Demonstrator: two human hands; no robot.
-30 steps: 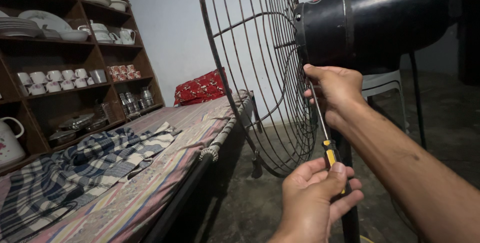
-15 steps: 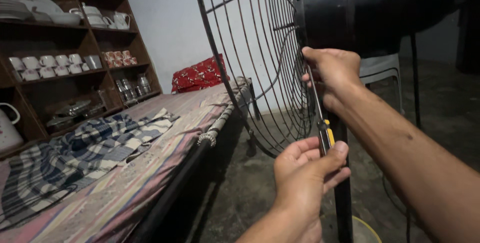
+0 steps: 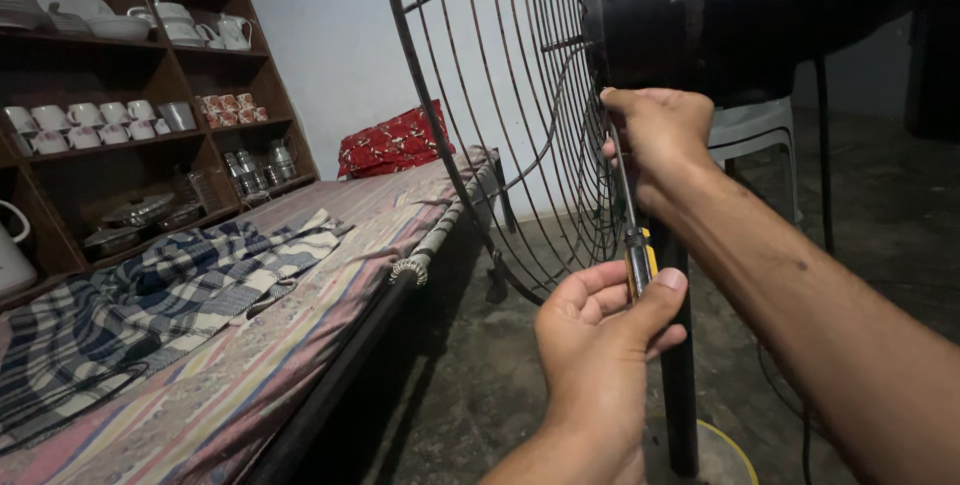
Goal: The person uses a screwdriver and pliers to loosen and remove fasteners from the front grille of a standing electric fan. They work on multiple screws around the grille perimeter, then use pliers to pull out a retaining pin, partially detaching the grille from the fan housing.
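Both hands and the screwdriver have risen and shifted slightly left against the fan since the earlier frame.
The black fan motor and wire guard stand beside the bed; right hand fingers pinch the screwdriver shaft under the motor, left hand fingers wrap its yellow-black handle.

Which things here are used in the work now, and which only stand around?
In use: screwdriver, left hand, right hand, fan motor housing, wire guard.

Standing around: checked cloth, bed, red pillow, shelf of cups, plastic chair.
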